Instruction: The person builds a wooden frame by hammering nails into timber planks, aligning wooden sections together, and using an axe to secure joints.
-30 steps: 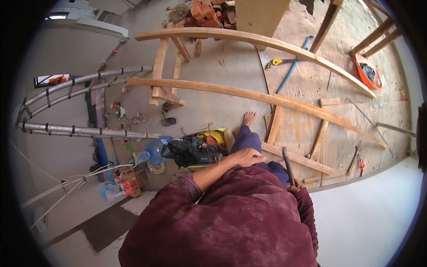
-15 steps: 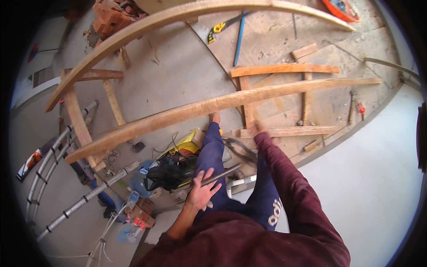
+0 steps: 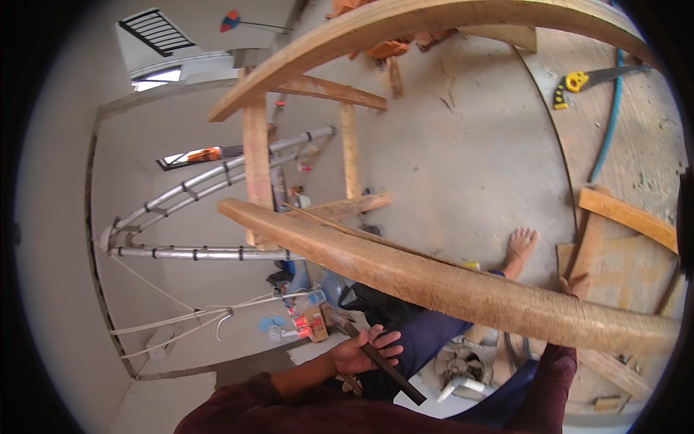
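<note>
My left hand [image 3: 365, 349] holds a long dark tool [image 3: 394, 377] across the palm, with fingers loosely curled around it. My right hand [image 3: 575, 286] is at the far edge of a long, curved wooden beam [image 3: 405, 278], fingers apparently gripping it; the beam hides much of that hand and wrist. A second curved beam [image 3: 397, 18] crosses the top, joined to wooden posts [image 3: 256, 159] and crosspieces. My bare foot [image 3: 522, 249] stands on the floor beyond the near beam.
An aluminum ladder [image 3: 181, 253] lies at left beside cords [image 3: 155, 325], bottles and a dark bag [image 3: 383, 307]. A fan [image 3: 459, 369] is below the beam. A yellow-handled saw [image 3: 578, 81], blue bar [image 3: 609, 130], wooden pieces [image 3: 629, 220] and red bricks [image 3: 390, 47] lie around.
My right arm has swung forward to the near beam. My left hand has come up with the dark tool, which was earlier seen beside my right hand. The view has turned and moved closer.
</note>
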The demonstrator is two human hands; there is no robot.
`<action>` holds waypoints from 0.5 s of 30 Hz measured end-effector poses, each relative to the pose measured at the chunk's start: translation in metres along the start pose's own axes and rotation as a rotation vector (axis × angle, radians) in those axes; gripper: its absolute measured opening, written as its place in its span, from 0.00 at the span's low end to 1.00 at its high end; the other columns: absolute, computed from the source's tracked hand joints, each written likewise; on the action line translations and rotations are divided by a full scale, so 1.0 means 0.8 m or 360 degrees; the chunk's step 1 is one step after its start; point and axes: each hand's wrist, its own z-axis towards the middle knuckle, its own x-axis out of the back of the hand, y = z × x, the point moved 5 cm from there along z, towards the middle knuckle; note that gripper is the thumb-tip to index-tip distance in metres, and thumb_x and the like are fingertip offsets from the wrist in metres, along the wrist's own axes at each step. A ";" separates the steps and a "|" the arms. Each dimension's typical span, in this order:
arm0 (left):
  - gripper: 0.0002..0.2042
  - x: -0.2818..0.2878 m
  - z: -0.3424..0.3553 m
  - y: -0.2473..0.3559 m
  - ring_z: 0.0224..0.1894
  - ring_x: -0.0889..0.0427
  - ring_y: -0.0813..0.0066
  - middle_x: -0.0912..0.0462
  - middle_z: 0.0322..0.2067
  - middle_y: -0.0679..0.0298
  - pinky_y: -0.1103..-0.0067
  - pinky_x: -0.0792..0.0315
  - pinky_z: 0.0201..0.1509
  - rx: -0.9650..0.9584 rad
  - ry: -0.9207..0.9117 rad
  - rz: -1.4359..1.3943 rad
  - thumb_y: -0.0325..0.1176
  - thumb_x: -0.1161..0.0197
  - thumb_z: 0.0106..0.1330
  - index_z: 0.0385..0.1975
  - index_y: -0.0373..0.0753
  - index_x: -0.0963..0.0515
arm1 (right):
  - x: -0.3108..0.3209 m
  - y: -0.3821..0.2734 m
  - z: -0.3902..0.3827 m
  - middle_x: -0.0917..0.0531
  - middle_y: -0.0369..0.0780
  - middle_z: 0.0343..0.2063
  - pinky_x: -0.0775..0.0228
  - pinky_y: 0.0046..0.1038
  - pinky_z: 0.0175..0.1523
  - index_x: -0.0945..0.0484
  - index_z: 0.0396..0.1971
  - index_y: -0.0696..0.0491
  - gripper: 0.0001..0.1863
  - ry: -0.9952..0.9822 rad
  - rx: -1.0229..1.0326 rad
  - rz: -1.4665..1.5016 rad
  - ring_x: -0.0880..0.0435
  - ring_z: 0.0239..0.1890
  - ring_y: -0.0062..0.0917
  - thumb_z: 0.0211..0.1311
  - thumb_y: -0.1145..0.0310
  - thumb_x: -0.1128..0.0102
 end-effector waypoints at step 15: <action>0.16 -0.008 0.021 -0.043 0.73 0.41 0.55 0.38 0.71 0.60 0.55 0.45 0.76 0.0247 0.0143 0.0191 0.41 0.43 0.72 0.58 0.48 0.26 | 0.123 0.061 -0.140 0.26 0.62 0.49 0.35 0.46 0.61 0.29 0.49 0.65 0.24 -0.0309 0.0234 -0.0221 0.28 0.57 0.54 0.53 0.67 0.40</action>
